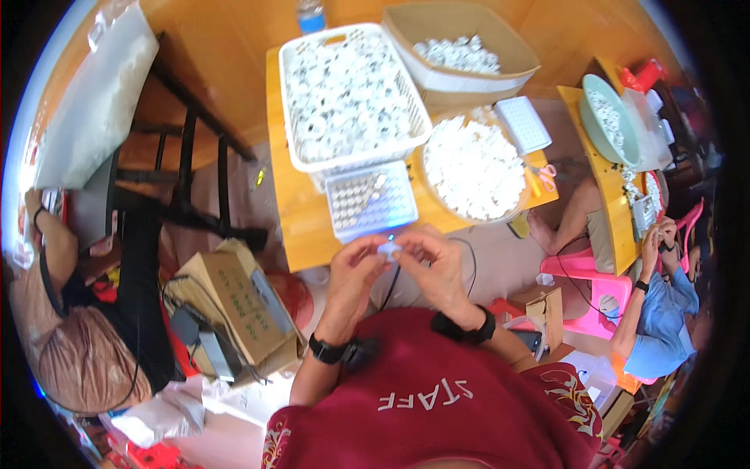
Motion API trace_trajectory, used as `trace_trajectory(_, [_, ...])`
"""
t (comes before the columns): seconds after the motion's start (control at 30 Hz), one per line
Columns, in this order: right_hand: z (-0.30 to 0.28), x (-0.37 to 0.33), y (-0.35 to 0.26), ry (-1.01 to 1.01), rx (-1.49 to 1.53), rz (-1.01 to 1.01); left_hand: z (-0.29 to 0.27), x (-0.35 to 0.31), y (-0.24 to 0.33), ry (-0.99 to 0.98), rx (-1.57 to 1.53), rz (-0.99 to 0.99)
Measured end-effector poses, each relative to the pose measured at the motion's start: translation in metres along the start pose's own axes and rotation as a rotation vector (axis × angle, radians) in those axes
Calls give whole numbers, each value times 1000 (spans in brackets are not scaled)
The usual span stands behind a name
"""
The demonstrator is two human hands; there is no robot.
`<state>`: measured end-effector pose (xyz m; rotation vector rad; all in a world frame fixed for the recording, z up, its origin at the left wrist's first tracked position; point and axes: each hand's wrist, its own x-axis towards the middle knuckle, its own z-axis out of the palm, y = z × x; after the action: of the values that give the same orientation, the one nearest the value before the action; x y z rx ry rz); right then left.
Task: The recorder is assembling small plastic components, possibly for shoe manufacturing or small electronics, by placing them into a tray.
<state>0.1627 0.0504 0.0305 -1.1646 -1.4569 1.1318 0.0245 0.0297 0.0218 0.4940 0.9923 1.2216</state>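
Note:
Over the near edge of the wooden table, my left hand [358, 270] and my right hand [432, 262] pinch a small white plastic part [388, 248] between the fingertips. A bright blue spot shows at its top; its exact shape is blurred. Just beyond my fingers lies a white tray [336, 228] with rows of round holes, several of them filled with small round pieces. Behind that tray stands a white plastic basket [424, 129] heaped with white parts. To the right, a round bowl [500, 219] is piled with small white pieces.
A cardboard box [469, 84] of white parts and a second white holed tray [523, 125] are farther back. Scissors [547, 178] lie at the table's right. A cardboard carton [234, 305] stands at my left. Other people sit on both sides, one beside a green basin [601, 117].

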Motion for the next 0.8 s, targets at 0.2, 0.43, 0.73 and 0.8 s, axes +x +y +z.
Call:
trace_trajectory(0.2, [0, 1, -11, -18, 27, -14, -4, 4, 1, -106, -140, 8])
trace_trajectory(0.43, [-25, 37, -26, 16, -34, 24, 13, 0, 29, -77, -98, 63])
trace_trajectory(0.73, [-155, 223, -44, 582, -473, -505, -9, -19, 63, -210, 126, 170])
trace_trajectory(0.8, [-168, 247, -26, 188, -259, -196, -12, -24, 68, -240, 146, 196])
